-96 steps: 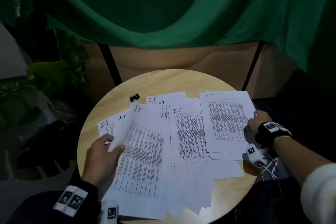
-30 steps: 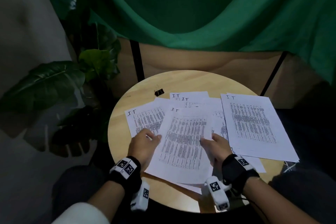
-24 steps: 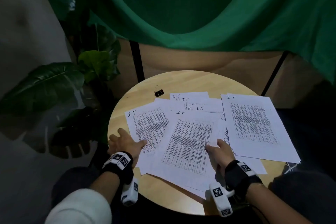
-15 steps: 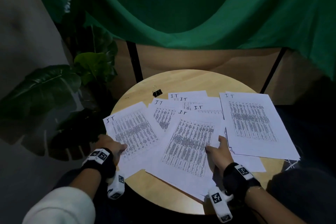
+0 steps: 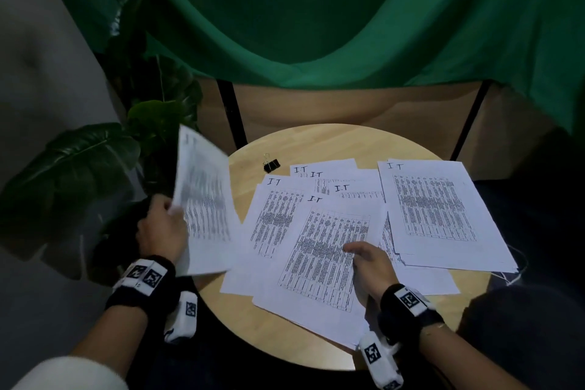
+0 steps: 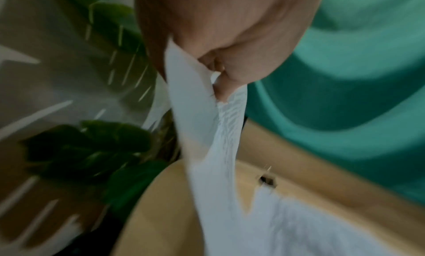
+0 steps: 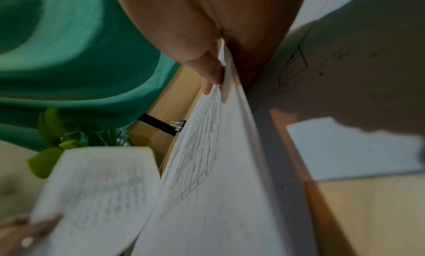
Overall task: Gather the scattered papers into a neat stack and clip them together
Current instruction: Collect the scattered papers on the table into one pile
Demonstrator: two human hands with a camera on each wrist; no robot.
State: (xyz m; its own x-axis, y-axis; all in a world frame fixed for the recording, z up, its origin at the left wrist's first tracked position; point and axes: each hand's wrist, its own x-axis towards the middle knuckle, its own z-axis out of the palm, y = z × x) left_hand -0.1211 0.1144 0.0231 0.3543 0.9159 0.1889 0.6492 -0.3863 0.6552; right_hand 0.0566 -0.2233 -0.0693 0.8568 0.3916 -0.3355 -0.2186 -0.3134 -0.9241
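Early in the gathering, by the look of it. Left hand (image 5: 163, 233) pinching one sheet (image 5: 202, 203), lifted off the left edge of the round table (image 5: 332, 142). Right hand (image 5: 370, 263) gripping the edge of the middle sheet (image 5: 323, 250), thumb on top, fingers apparently tucked beneath, though blurred in the wrist view. Other papers (image 5: 437, 209) overlapping and fanned out across the tabletop, not squared. Binder clip (image 5: 271, 165) lying untouched at the far edge, just beyond the papers. Left to do: collecting, squaring, clipping.
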